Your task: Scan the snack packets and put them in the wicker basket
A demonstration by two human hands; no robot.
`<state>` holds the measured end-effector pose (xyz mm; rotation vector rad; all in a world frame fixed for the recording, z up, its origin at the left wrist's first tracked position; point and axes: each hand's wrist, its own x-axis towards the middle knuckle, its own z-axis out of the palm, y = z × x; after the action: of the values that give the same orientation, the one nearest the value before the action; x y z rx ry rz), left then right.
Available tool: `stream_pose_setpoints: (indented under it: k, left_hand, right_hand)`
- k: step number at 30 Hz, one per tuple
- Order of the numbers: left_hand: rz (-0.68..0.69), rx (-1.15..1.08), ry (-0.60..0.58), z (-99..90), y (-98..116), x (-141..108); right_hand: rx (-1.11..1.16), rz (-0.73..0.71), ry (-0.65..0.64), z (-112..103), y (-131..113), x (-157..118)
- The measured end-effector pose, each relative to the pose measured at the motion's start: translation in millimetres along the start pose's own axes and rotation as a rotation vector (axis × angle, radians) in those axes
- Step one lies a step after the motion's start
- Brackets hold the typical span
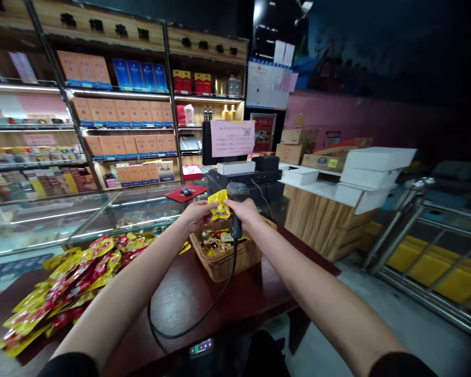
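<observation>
My left hand [198,213] and my right hand [244,210] pinch a small yellow snack packet [220,204] between them, one at each side. The packet is raised over a wicker basket [220,266], which has more shiny wrapped packets [215,243] inside. A black handheld barcode scanner [236,229] points its handle downward next to my right hand, partly covered by my fingers; I cannot tell whether they touch it. Its cable loops over the dark red table. On the left, beyond my left forearm, lies a large heap of yellow and red packets [82,277].
Behind the basket stand a cash register [243,183] and a screen with a pink notice [233,139]. A glass display counter [102,214] borders the table at the left. White boxes [377,167] and a metal railing [424,262] are to the right. A lit phone [201,347] shows near the table's front edge.
</observation>
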<state>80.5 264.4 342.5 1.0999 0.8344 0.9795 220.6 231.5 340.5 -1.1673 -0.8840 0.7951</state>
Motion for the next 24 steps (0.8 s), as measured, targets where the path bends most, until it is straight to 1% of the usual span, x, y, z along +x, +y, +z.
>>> stream_pose_setpoints:
  k: [1,3,6,10,15,18,20,22,24]
  left_hand:
    - [0.012,0.012,0.044,6.0,-5,8]
    - [0.027,0.032,0.12,12.4,-13,20]
    - [0.032,0.041,0.178,10.9,-20,31]
    - [0.032,0.032,0.169,1.1,-20,35]
    - [0.042,0.026,0.131,-12.0,-17,32]
    - [0.06,0.005,0.11,-25.9,-14,19]
    - [0.086,-0.012,0.104,-42.1,-10,2]
    - [0.108,-0.017,0.121,-65.3,-6,-22]
    - [0.118,-0.007,0.16,-94.3,-4,-51]
  right_hand:
    - [-0.002,0.022,0.012,-6,2,6]
    - [0.001,0.065,0.039,-15,6,15]
    - [0.015,0.087,0.066,-23,10,23]
    - [0.051,0.11,0.028,-21,12,26]
    - [0.1,0.159,-0.067,-7,7,18]
    - [0.139,0.186,-0.155,6,3,4]
    - [0.167,0.203,-0.226,17,1,-9]
    - [0.2,0.229,-0.307,30,2,-24]
    - [0.228,0.253,-0.402,44,5,-42]
